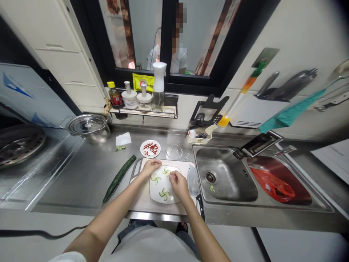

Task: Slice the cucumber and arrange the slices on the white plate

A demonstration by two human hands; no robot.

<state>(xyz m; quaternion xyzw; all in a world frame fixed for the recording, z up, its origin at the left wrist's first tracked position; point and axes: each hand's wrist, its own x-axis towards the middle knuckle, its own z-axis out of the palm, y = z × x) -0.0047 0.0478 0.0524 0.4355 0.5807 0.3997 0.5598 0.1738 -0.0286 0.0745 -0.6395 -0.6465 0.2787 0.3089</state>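
Observation:
A white squarish plate lies on a cutting board. It bears three pinwheels of cucumber slices: one at the left, one at the top and one near the front. Over the plate's upper left edge is my left hand, its fingertips drawn together. My right hand is above the plate's right side with thumb and fingers pinched; anything between them is too small to make out. Beside the plate lies a knife. A whole cucumber rests left of the board.
A small white dish of red pieces and a clear round dish stand behind the board. A lidded steel pot is back left. The double sink at the right holds a red bag. A condiment shelf hangs behind.

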